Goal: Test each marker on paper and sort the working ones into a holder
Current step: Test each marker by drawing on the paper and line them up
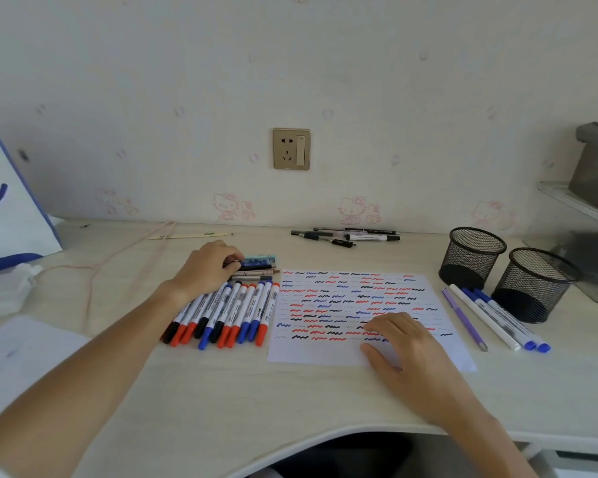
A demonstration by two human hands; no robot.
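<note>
A row of several capped markers (228, 313) with red, blue and black caps lies left of the paper (325, 353), which is covered in red, blue and black squiggles. Behind that row lies a small stack of pens (259, 267). My left hand (206, 267) reaches over the markers and its curled fingers pinch a dark pen at the stack's left end. My right hand (399, 343) rests flat on the paper's lower right part, fingers spread. Two black mesh holders (472, 257) (534, 284) stand at the right, both looking empty.
A few markers and a purple pen (497, 315) lie between the paper and the holders. More pens (349, 235) lie by the wall. A blue-and-white bag (7, 215) stands at far left, a loose sheet (25, 350) lies near left, and a shelf (580, 205) juts in at right.
</note>
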